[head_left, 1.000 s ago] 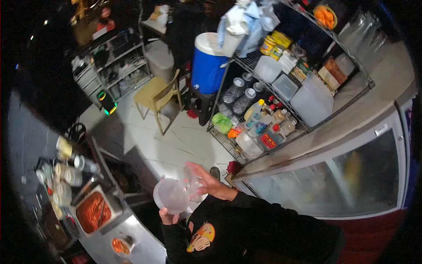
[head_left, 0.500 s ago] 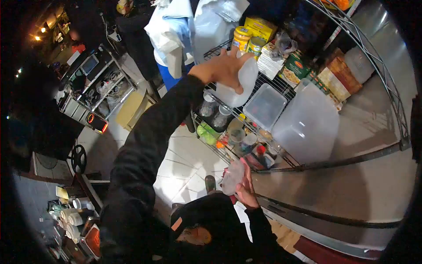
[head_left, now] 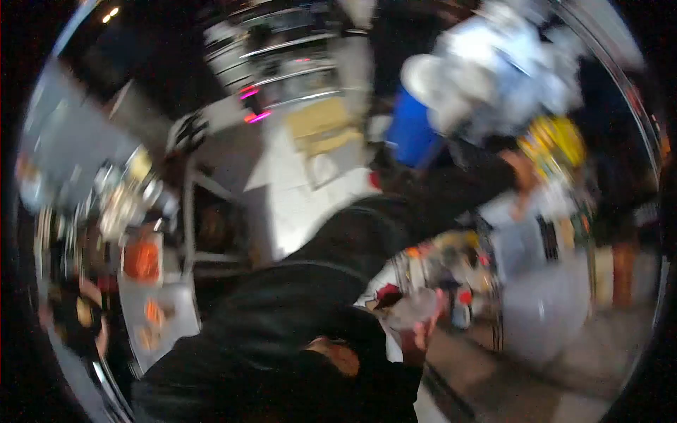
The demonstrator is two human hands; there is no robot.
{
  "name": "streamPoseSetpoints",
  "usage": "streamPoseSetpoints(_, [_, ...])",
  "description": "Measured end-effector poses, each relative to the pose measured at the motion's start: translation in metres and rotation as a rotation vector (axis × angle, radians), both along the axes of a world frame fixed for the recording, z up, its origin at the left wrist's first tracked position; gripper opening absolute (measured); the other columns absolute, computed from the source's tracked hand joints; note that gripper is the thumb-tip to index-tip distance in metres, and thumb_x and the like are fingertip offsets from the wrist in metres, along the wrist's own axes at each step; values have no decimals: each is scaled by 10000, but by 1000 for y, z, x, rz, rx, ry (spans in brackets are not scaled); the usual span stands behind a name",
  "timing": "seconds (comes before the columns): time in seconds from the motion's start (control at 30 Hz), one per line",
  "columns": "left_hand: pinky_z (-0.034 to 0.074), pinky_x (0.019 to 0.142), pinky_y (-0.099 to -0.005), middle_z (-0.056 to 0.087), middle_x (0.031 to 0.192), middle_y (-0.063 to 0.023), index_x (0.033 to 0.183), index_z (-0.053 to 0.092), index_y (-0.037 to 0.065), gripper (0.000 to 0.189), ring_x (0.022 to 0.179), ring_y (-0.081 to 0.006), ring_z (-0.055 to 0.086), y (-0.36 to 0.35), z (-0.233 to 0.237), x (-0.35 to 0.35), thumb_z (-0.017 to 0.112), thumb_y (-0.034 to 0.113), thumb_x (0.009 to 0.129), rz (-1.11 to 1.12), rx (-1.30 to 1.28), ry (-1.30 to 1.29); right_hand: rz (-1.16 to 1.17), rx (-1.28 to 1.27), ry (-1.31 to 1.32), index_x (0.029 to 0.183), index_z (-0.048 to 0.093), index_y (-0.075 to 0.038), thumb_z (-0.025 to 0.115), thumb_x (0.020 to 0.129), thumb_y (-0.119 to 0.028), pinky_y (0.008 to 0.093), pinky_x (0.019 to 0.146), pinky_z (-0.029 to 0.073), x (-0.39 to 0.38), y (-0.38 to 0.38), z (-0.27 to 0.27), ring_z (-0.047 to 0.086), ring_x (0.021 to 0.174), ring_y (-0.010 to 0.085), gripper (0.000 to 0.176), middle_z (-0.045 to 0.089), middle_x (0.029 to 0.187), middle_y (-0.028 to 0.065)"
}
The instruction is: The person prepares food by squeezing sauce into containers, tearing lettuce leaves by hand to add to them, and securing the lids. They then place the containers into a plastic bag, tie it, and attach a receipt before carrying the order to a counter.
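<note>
At five o'clock, the right hand's [head_left: 429, 327] grip curls around a shallow, round, translucent plastic container [head_left: 412, 310]. At three o'clock, the left hand [head_left: 522, 178] reaches beside glossy yellow packaging [head_left: 556, 146], above a cloudy plastic tub [head_left: 496, 209]; blur hides how far that grip is spread or whether it touches.

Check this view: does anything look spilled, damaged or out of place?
Nothing clearly stands out. The pale container in the right hand shows no obvious damage; orange food on the counter is too blurred to rule out a spill.
</note>
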State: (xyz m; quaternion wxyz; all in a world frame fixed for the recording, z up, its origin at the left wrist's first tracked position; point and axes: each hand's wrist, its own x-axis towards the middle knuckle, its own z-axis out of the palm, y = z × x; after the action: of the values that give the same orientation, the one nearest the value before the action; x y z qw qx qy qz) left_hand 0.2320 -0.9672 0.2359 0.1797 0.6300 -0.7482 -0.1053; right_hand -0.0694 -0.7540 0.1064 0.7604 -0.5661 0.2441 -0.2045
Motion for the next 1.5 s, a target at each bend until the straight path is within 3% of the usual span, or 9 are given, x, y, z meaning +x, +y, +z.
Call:
streamPoseSetpoints(0.17, [268,1025,-683,334,1441,-335,1424,385,36,1217,1285,-542,360,-12,-3,-6,721,779,521,-61,-843,141,120,48,28,1529,163,-112,658,840,-420,434,1021,422,30,-2,-16,450,1269,290,902,370,1443,141])
streamPoseSetpoints(0.27, [140,1104,-668,261,1504,-289,1451,349,55,985,1395,-511,203,183,10,-46,574,710,750,169,-669,450,278,76,5,1532,154,-115,685,825,-409,433,1021,423,64,13,0,444,1277,291,932,355,1454,141])
streamPoseSetpoints(0.37, [253,1085,-560,305,1482,-254,1477,310,100,1015,1357,-479,286,360,-67,-61,797,413,643,672,-547,545,503,145,7,1535,144,-118,713,811,-399,432,1021,424,107,56,13,438,1286,293,963,341,1465,140])
streamPoseSetpoints(0.57, [283,1122,-454,258,1466,-250,1523,172,106,1110,1362,-431,305,633,-139,-130,843,318,664,995,-497,1032,1133,367,214,1542,126,-124,768,782,-378,430,1022,426,184,236,22,426,1304,297,1027,311,1488,139])
streamPoseSetpoints(0.97, [407,1025,-432,299,1414,-149,1470,259,123,1029,1278,-329,383,886,-160,-256,864,218,643,1879,-1024,985,2245,-198,173,1563,14,-168,743,807,-491,462,1059,371,256,571,-17,327,1383,335,1099,203,1566,128])
streamPoseSetpoints(1.1, [497,915,-389,320,1403,-97,1483,217,128,1046,1210,-281,422,907,-160,-279,844,106,646,1993,-1392,1237,1933,-216,-211,1516,181,-51,739,863,-244,397,1068,390,329,682,27,420,1331,297,881,368,1471,198])
streamPoseSetpoints(1.27, [474,948,-386,329,1377,-103,1496,166,137,1103,1167,-271,454,912,-158,-265,802,75,597,1995,-1739,1261,1430,-528,-507,1508,74,38,782,799,-331,394,1178,173,394,838,-10,184,1442,340,1068,171,1554,241])
streamPoseSetpoints(1.4, [399,1003,-436,380,1332,-128,1501,171,130,1101,1151,-311,473,913,-163,-241,753,129,566,2119,-1659,1198,1075,-522,-512,1483,-44,65,790,726,-211,520,1153,163,407,893,-22,132,1397,521,1160,106,1488,363])
streamPoseSetpoints(1.5, [437,952,-438,370,1341,-133,1499,160,140,1123,1134,-325,484,921,-159,-225,805,169,580,2083,-1621,1214,971,-573,-472,1488,-14,51,783,718,-130,495,1155,187,411,912,-27,147,1404,500,1124,104,1495,339])
